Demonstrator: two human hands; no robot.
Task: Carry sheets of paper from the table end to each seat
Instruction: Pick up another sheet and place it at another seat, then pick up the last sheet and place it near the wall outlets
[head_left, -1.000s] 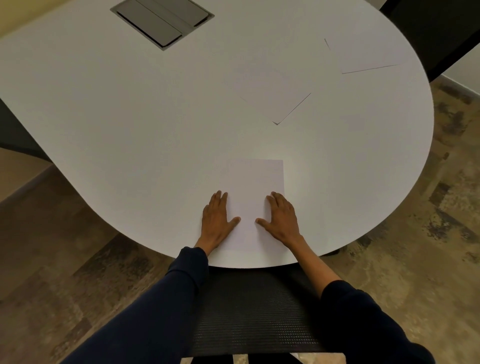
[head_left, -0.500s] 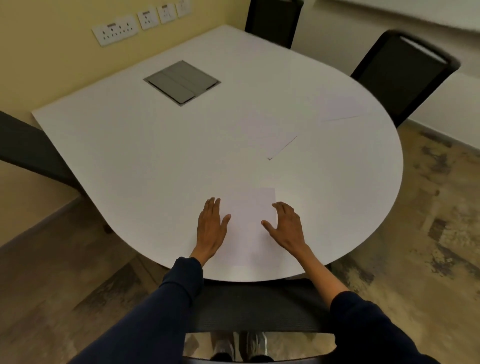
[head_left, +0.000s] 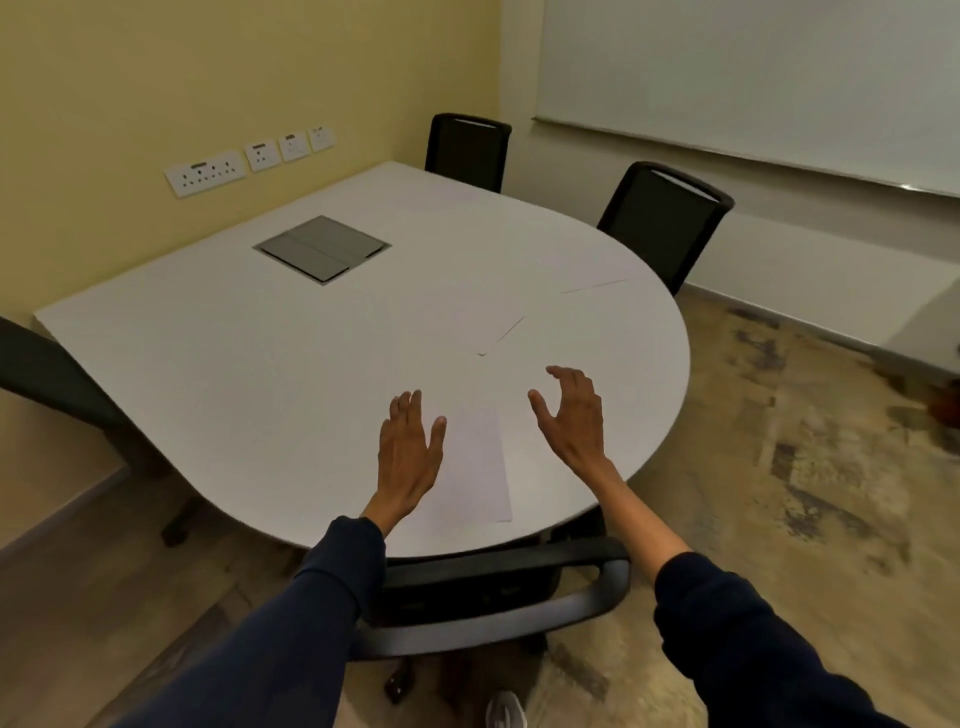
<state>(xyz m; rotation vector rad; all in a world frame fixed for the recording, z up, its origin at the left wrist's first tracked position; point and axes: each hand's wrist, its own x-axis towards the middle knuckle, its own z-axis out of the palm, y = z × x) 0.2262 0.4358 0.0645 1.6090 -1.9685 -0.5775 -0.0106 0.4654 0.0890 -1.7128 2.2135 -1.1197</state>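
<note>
Done: near sheet (head_left: 478, 467) and right-chair sheet (head_left: 587, 273) look placed.
Left: far chair (head_left: 467, 150) seems unserved; centre sheet (head_left: 485, 325) waits.
Hands: your left hand (head_left: 408, 452) and right hand (head_left: 571, 415) empty, fingers apart.

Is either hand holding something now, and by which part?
Nothing is held. The left hand and right hand are both open; the sheet of paper lies flat on the table between them.

Left hand (head_left: 410, 452) and right hand (head_left: 571, 421), fingers spread, flank 1 sheet (head_left: 480, 467) on table (head_left: 208, 364).
</note>
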